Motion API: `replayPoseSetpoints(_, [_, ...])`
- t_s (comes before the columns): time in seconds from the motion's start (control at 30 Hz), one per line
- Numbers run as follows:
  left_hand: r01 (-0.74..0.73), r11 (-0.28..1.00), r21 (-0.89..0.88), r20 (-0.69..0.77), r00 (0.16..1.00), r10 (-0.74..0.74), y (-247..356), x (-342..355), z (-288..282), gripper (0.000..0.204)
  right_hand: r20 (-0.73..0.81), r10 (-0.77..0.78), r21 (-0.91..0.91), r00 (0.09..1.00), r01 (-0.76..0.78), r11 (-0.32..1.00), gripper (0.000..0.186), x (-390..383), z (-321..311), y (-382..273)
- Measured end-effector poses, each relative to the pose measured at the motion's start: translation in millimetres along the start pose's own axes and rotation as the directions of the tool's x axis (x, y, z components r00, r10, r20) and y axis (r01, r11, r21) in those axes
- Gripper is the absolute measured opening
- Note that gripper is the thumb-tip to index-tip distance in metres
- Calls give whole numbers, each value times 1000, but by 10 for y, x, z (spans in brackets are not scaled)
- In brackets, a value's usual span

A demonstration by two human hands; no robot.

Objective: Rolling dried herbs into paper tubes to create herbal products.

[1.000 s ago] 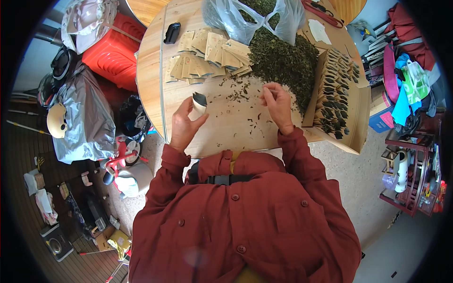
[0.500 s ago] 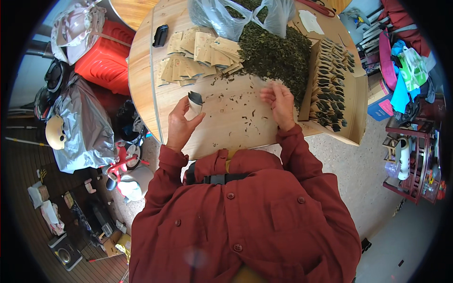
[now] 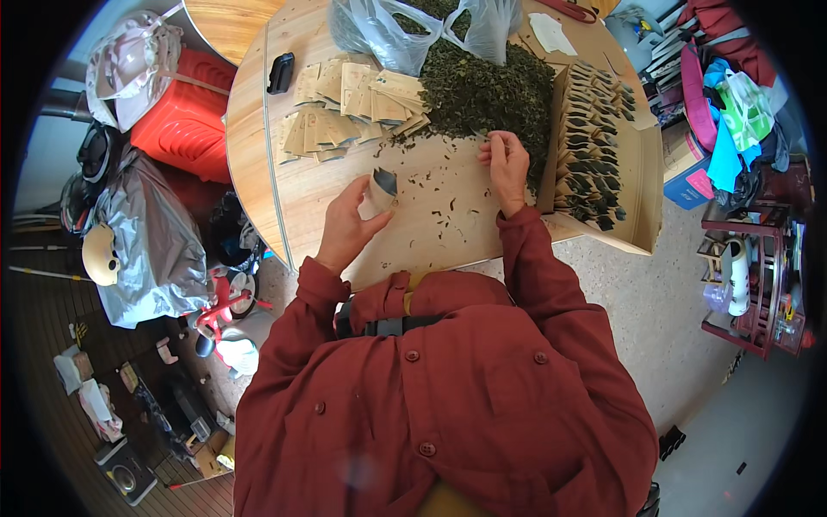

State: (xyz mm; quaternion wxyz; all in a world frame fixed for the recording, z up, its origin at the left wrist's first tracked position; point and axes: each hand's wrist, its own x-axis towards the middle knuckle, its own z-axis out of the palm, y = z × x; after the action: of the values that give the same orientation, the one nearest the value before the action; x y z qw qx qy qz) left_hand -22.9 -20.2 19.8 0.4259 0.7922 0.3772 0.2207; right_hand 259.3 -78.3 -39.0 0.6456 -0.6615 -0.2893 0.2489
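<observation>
My left hand (image 3: 347, 226) grips a small paper packet (image 3: 380, 191) over the near part of the table. The packet stands tilted, its mouth parted to show a dark grey inside. At the near edge of a heap of dried dark green leaves (image 3: 482, 90) is my right hand (image 3: 506, 165). Its fingers are curled and the thumb meets the forefinger; whatever is between the tips is too small to make out. Left of the heap lie several flat kraft-paper packets (image 3: 349, 99), overlapping in rows. Leaf crumbs are scattered between my hands.
A cardboard box (image 3: 642, 220) on the right holds rows of upright packets with dark open tops. Clear plastic bags (image 3: 388, 34) lie at the back of the round wooden table (image 3: 250, 155). A black case (image 3: 281, 73) rests on the left, a white paper piece (image 3: 551, 34) at the far right.
My left hand and the packet have moved slightly right, and the packet's mouth looks wider. My right hand's fingers have closed together beside the leaf heap. The whole view has shifted a little.
</observation>
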Motion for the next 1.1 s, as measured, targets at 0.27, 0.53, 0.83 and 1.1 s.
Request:
replayPoseSetpoints(0.27, [-127,991,37,25,992,126,-47,276,264,58,154,53,267,987,-93,959,21,-404,-195,-572])
replayPoseSetpoints(0.53, [-134,990,42,100,987,129,-14,383,419,58,392,34,159,919,-104,982,21,-545,-405,-994])
replayPoseSetpoints(0.83, [-204,978,47,40,979,202,134,363,479,55,553,14,-23,833,-1,1000,21,-482,-431,-1066])
replayPoseSetpoints(1.1, [-276,950,146,49,961,271,157,339,512,50,690,-99,-257,718,369,893,18,-432,-312,-1245])
